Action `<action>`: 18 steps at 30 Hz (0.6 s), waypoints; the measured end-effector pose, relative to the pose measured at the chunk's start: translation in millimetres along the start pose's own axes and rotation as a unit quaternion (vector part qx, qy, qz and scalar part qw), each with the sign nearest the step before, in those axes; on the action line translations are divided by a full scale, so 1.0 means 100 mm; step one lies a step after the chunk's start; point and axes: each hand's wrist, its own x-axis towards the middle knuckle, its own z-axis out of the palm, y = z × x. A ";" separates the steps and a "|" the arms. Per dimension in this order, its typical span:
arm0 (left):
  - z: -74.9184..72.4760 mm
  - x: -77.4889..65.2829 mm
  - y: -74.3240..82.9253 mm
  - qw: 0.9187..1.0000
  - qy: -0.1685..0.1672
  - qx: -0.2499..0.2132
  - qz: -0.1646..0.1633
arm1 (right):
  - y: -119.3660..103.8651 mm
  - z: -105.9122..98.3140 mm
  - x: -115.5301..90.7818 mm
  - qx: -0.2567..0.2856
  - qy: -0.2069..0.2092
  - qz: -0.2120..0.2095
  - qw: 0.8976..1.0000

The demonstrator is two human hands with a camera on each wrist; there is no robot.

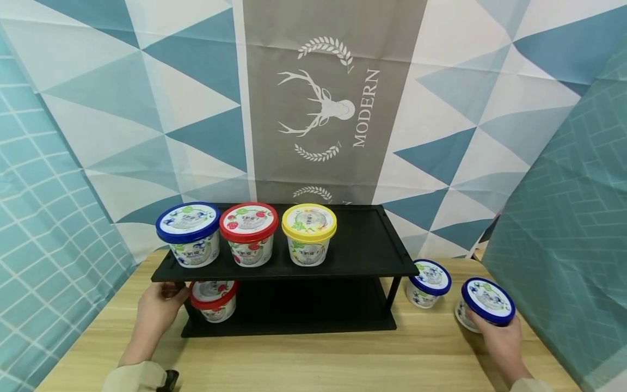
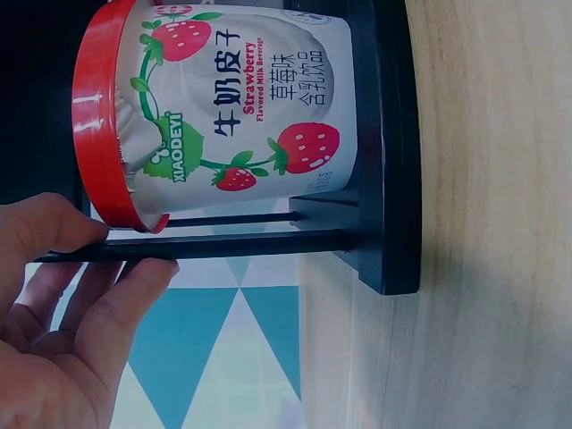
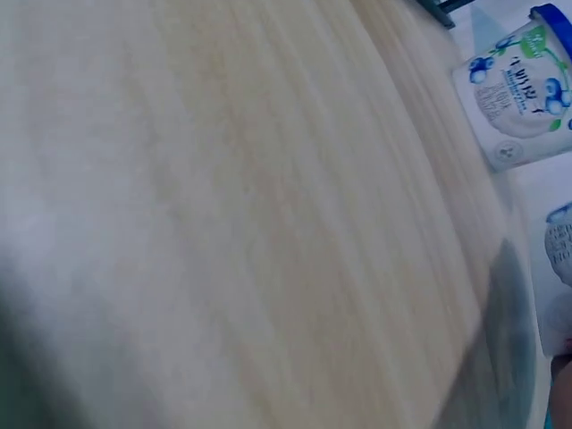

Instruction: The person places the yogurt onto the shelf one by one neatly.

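Note:
My left hand (image 1: 158, 310) is at the left end of a two-tier black shelf (image 1: 294, 333), its thumb and fingers pinching the thin upright post (image 2: 259, 244). Just beside those fingers, a red-lidded strawberry milk tub (image 2: 241, 107) stands on the lower tier. On the right, my right hand (image 1: 504, 340) grips a blue-lidded tub (image 1: 489, 300) from its near side. A second blue-lidded tub (image 1: 430, 280) stands between that one and the shelf; blueberries show on its label in the right wrist view. Only a sliver of the right hand shows there, at the lower right edge.
Along the upper tier stand a blue-lidded tub (image 1: 190, 234), a red-lidded tub (image 1: 249, 233) and a yellow-lidded tub (image 1: 309, 234), from left to right. The wooden table (image 1: 303, 365) bears the shelf. Patterned cloth (image 1: 323, 109) hangs behind and on both sides.

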 end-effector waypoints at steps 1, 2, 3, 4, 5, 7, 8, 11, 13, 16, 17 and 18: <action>0.00 0.00 0.00 1.000 0.000 0.002 0.001 | 0.00 -0.03 -0.01 -0.003 -0.006 -0.002 1.000; 0.00 0.00 0.00 1.000 0.002 0.003 0.003 | 0.00 -0.05 -0.01 -0.006 -0.012 0.002 1.000; 0.00 0.00 0.00 1.000 0.002 0.004 0.004 | 0.00 -0.07 -0.02 -0.007 -0.019 0.006 1.000; 0.00 0.00 0.00 1.000 0.003 0.004 0.004 | -0.01 -0.09 -0.03 -0.008 -0.026 0.010 1.000; 0.00 0.00 0.00 1.000 0.002 0.004 0.004 | -0.01 -0.11 -0.04 -0.008 -0.031 0.008 0.999; 0.01 0.00 0.00 1.000 0.001 0.004 0.002 | -0.01 -0.15 -0.06 -0.009 -0.042 0.010 0.999; 0.01 -0.01 0.00 1.000 -0.001 0.003 0.000 | -0.01 -0.18 -0.07 -0.008 -0.049 0.010 0.999; 0.01 -0.01 0.00 1.000 -0.004 0.002 0.003 | -0.02 -0.25 -0.10 -0.028 -0.065 -0.005 0.997; 0.02 0.00 0.00 1.000 -0.003 0.002 0.006 | -0.03 -0.29 -0.12 -0.046 -0.085 -0.020 0.995; 0.01 0.00 0.00 1.000 -0.001 0.007 0.011 | -0.05 -0.34 -0.15 -0.086 -0.119 -0.051 0.988; 0.01 0.00 -0.01 1.000 -0.001 0.006 0.011 | -0.06 -0.36 -0.16 -0.085 -0.137 -0.057 0.985; 0.01 0.01 -0.01 1.000 -0.001 0.006 0.010 | -0.07 -0.37 -0.18 -0.094 -0.147 -0.065 0.983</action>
